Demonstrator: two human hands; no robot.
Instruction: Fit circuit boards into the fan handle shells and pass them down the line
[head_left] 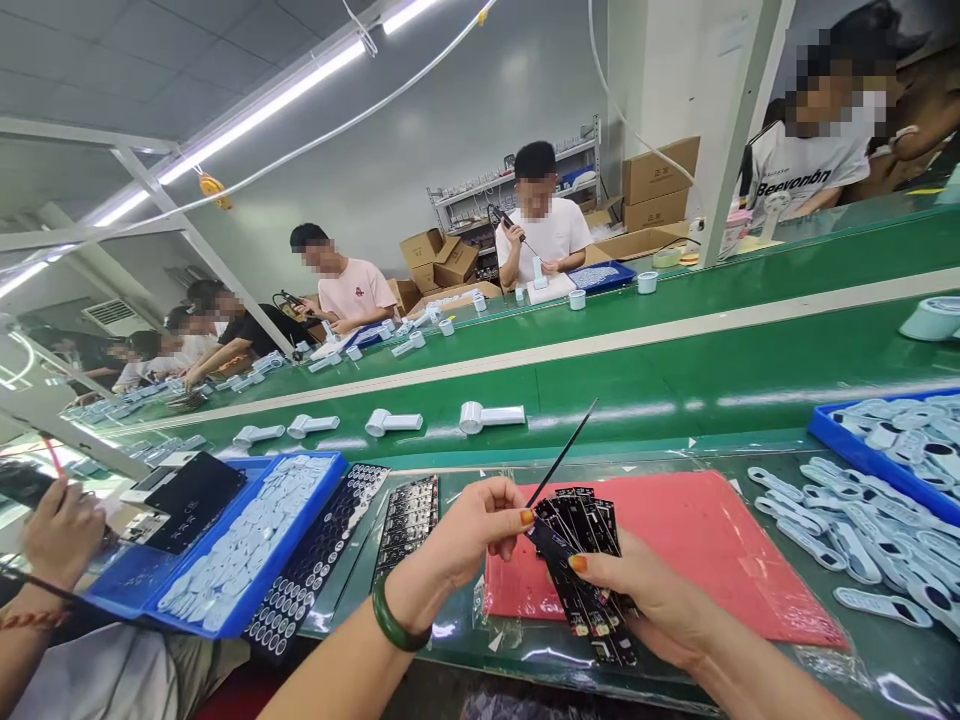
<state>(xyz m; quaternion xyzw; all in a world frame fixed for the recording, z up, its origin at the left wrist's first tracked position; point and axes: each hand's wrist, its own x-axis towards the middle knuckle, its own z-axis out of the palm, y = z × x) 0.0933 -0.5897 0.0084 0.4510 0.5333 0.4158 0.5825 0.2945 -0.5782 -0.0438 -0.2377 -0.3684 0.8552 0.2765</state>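
My left hand (480, 525), with a green bangle at the wrist, is closed in a pinch on a thin black strip (568, 446) that slants up to the right. My right hand (656, 605) grips a fanned bunch of black circuit boards (581, 565), its thumb lying across their front. The left fingertips are right beside the top left of the bunch; whether they touch it is unclear. Both hands are above a red mat (697, 540) under clear plastic. Left of them lies a panel of black circuit boards (409, 515).
Light-blue covers (847, 540) lie loose at right, beside a blue tray (832, 428). At left, another blue tray (262, 590) of small light-blue parts adjoins a black sheet of ovals (319, 560) and a co-worker's hand (64, 530). Light-blue housings (491, 417) line the green conveyor (637, 385); people sit beyond.
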